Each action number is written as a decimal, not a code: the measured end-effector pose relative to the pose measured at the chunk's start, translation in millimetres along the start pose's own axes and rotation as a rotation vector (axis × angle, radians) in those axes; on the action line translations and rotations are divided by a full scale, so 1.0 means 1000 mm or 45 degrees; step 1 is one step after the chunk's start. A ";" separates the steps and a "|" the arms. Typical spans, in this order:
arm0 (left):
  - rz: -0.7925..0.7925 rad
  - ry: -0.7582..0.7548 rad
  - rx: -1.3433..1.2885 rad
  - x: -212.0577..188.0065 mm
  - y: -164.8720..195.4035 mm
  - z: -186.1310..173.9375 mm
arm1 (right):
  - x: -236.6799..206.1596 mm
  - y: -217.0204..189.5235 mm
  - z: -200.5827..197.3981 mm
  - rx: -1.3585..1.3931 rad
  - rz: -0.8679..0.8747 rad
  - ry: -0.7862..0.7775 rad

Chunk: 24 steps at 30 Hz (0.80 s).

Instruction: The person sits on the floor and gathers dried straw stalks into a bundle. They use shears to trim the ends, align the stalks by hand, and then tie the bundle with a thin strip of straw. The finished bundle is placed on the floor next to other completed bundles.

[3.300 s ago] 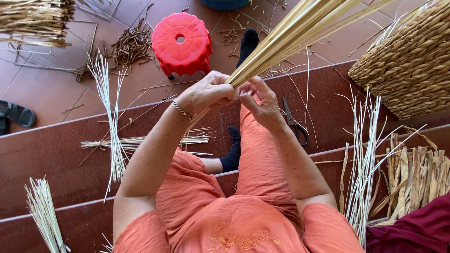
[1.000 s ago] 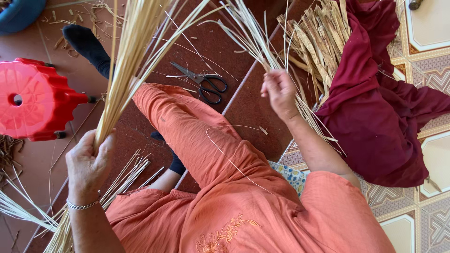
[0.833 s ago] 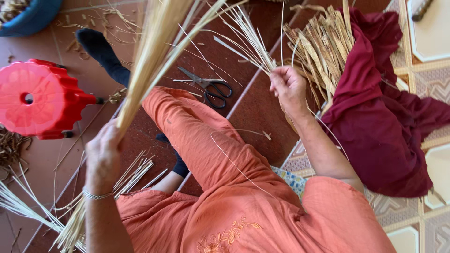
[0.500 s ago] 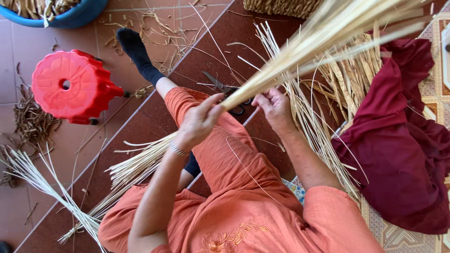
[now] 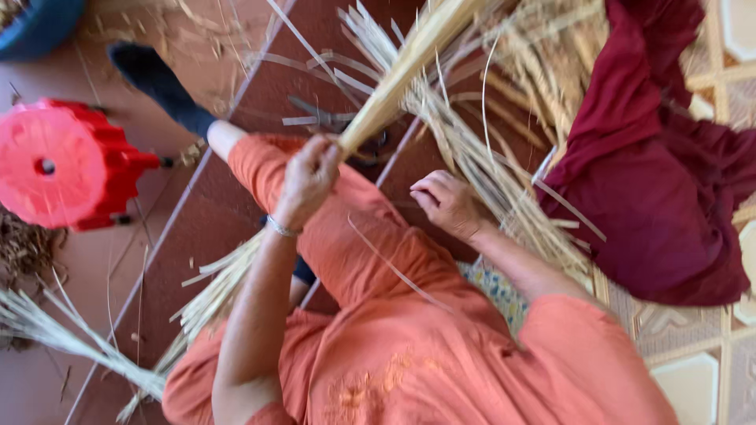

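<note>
Left hand (image 5: pixel 309 177) is clenched in a fist around the bundle of straw (image 5: pixel 409 63), which rises from the fist over the raised knee. Right hand (image 5: pixel 449 203) rests loosely curled, gripping nothing I can see, against the loose straw (image 5: pixel 504 189) lying beside the red cloth (image 5: pixel 661 181). Risk: the one-handed grip may let stalks slide out. Scissors (image 5: pixel 331 118) lie under the bundle, near the leg.

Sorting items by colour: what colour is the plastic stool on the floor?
Red, seen in the head view: the stool lies at the left.
</note>
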State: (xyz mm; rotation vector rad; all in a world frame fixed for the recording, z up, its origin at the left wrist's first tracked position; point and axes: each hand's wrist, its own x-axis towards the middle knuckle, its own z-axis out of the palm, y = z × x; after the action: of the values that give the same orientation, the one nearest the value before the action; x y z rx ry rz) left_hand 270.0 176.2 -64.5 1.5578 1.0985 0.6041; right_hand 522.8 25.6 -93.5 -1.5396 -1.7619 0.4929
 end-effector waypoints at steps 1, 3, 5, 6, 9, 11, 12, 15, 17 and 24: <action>-0.034 -0.002 -0.071 -0.005 -0.006 0.001 | -0.020 0.004 -0.006 -0.006 0.064 -0.086; -0.051 0.004 -0.214 -0.006 -0.016 0.002 | -0.050 0.014 -0.015 -0.113 0.126 -0.179; -0.036 0.007 -0.242 -0.011 -0.022 -0.001 | -0.084 0.011 -0.029 -0.307 0.183 -0.228; -0.032 0.006 -0.258 -0.014 -0.024 -0.001 | -0.095 0.010 -0.036 -0.303 0.266 -0.244; -0.080 0.004 -0.325 -0.016 -0.022 -0.005 | -0.095 0.011 -0.041 -0.238 0.348 -0.214; -0.084 0.002 -0.360 -0.009 -0.018 -0.005 | -0.070 0.010 -0.022 -0.119 0.262 -0.128; -0.082 0.005 -0.371 -0.005 -0.015 -0.004 | -0.054 0.009 -0.011 -0.078 0.132 -0.077; 0.001 -0.050 -0.433 0.009 -0.011 -0.005 | 0.016 0.012 0.049 -0.001 -0.111 -0.035; -0.017 -0.048 -0.459 0.019 -0.011 -0.008 | 0.075 0.020 0.096 -0.239 0.001 -0.294; -0.027 -0.095 -0.573 0.058 -0.021 -0.029 | 0.190 0.057 0.190 -0.712 0.627 -0.608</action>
State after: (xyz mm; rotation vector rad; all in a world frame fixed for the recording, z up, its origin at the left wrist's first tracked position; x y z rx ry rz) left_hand 264.4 240.8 -86.0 1.1669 0.8498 0.7167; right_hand 420.2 253.5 -206.4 -2.4412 -1.9708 0.6862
